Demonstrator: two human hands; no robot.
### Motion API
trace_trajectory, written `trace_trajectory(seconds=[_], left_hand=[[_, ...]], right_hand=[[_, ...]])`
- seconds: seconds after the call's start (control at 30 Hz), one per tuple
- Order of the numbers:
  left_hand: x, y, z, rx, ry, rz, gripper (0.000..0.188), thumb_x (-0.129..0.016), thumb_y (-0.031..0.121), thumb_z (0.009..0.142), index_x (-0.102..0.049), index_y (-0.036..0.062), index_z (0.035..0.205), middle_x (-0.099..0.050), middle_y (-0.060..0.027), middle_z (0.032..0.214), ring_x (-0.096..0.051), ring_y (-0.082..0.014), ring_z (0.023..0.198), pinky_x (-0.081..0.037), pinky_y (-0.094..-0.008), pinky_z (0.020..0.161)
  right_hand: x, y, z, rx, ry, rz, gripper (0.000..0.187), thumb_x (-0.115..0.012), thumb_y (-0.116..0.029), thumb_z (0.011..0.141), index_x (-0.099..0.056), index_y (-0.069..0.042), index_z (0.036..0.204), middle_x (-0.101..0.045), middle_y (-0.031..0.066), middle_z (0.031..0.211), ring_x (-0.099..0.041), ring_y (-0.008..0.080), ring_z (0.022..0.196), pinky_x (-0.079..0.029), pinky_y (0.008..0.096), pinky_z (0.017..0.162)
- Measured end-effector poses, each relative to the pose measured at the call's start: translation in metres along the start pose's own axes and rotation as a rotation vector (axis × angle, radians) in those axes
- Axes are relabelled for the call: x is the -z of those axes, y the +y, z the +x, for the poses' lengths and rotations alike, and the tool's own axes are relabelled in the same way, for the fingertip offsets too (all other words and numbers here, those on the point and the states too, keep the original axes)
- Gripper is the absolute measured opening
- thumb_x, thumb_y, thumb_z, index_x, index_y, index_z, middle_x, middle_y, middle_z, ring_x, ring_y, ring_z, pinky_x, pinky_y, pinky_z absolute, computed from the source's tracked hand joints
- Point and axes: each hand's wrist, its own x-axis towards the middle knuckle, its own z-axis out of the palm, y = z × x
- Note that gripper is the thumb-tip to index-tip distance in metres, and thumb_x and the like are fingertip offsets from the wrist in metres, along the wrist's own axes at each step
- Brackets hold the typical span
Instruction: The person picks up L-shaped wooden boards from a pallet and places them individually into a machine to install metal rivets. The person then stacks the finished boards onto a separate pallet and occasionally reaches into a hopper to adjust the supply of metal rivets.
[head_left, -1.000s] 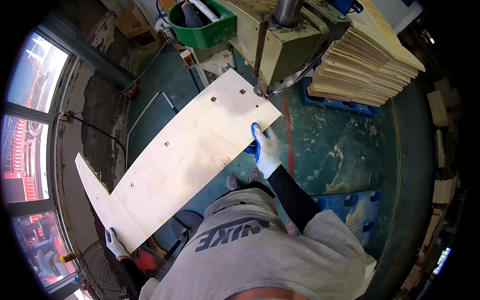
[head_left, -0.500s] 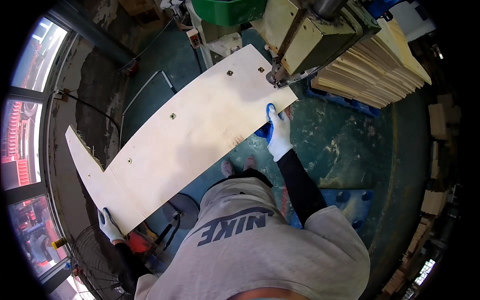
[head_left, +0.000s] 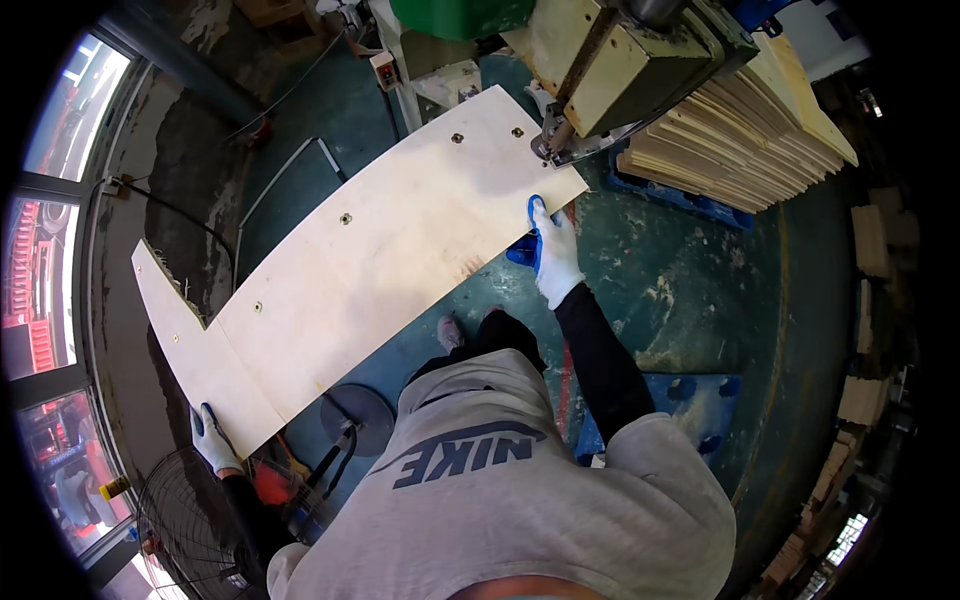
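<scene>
A long, pale plywood panel (head_left: 330,290) with an L-shaped left end lies slantwise in front of me. Several metal nut inserts sit in a row along its far side. My left hand (head_left: 212,438), in a white and blue glove, is closed on the panel's lower left edge. At the near right edge, my right hand (head_left: 553,248) grips it with the thumb on top and blue-coated fingers below. The panel's far right corner reaches under the head of a green-beige machine (head_left: 640,85), beside its metal tooling (head_left: 552,140).
A stack of cut plywood panels (head_left: 735,130) stands right of the machine on a blue pallet. Another blue pallet (head_left: 690,405) lies near my right side. A wire fan (head_left: 185,520) and a round dark base (head_left: 358,418) are near my left. Windows line the left wall.
The panel and both hands have shifted slightly up and left in the picture. One of my shoes, seen before, is now mostly hidden behind my leg.
</scene>
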Motion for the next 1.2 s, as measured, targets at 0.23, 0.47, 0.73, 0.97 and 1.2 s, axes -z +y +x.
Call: trace_trajectory(seconds=[0.23, 0.47, 0.73, 0.97, 1.2], left_hand=[[-0.004, 0.007, 0.020, -0.030, 0.020, -0.078, 0.047, -0.066, 0.020, 0.101, -0.056, -0.0044, 0.140, -0.068, -0.0021, 0.117, -0.059, -0.0062, 0.092, -0.047, -0.0189, 0.077], [0.001, 0.013, 0.022, -0.029, -0.001, -0.025, 0.049, -0.064, 0.019, 0.101, -0.053, -0.0053, 0.142, -0.067, -0.0073, 0.124, -0.061, -0.0114, 0.099, -0.050, -0.0236, 0.085], [0.049, 0.012, -0.023, -0.035, 0.072, -0.015, 0.052, -0.064, 0.020, 0.101, -0.049, -0.0064, 0.144, -0.063, -0.0106, 0.133, -0.060, -0.0139, 0.111, -0.048, -0.0254, 0.095], [0.107, 0.083, -0.097, -0.139, 0.058, 0.152, 0.051, -0.061, 0.021, 0.103, -0.050, -0.0089, 0.143, -0.061, -0.0119, 0.135, -0.058, -0.0151, 0.116, -0.047, -0.0273, 0.099], [0.011, 0.083, -0.236, -0.143, -0.054, 0.019, 0.043, -0.060, 0.011, 0.099, -0.054, -0.0089, 0.136, -0.067, -0.0127, 0.121, -0.061, -0.0159, 0.106, -0.050, -0.0284, 0.091]], right_hand=[[0.001, 0.015, 0.017, 0.097, 0.103, -0.050, 0.032, -0.060, -0.038, 0.100, -0.060, -0.007, 0.107, -0.058, -0.0018, 0.085, -0.060, 0.0078, 0.063, -0.054, 0.0248, 0.051], [-0.002, 0.019, 0.015, 0.083, 0.109, -0.036, 0.026, -0.061, -0.038, 0.100, -0.060, -0.012, 0.103, -0.054, -0.0040, 0.081, -0.058, 0.0072, 0.062, -0.054, 0.0255, 0.047], [0.022, 0.004, 0.008, 0.033, -0.180, 0.176, 0.032, -0.062, -0.035, 0.100, -0.058, -0.010, 0.121, -0.067, 0.0010, 0.104, -0.071, 0.0129, 0.085, -0.061, 0.0294, 0.061], [0.127, 0.006, -0.047, -0.230, -0.400, 0.421, 0.035, -0.062, -0.020, 0.099, -0.055, -0.007, 0.131, -0.068, 0.0074, 0.116, -0.071, 0.0196, 0.099, -0.063, 0.0364, 0.071], [0.218, -0.003, 0.021, -0.017, -0.428, 0.565, 0.059, -0.063, -0.012, 0.095, -0.041, -0.011, 0.149, -0.054, 0.0095, 0.142, -0.056, 0.0275, 0.129, -0.048, 0.0450, 0.107]])
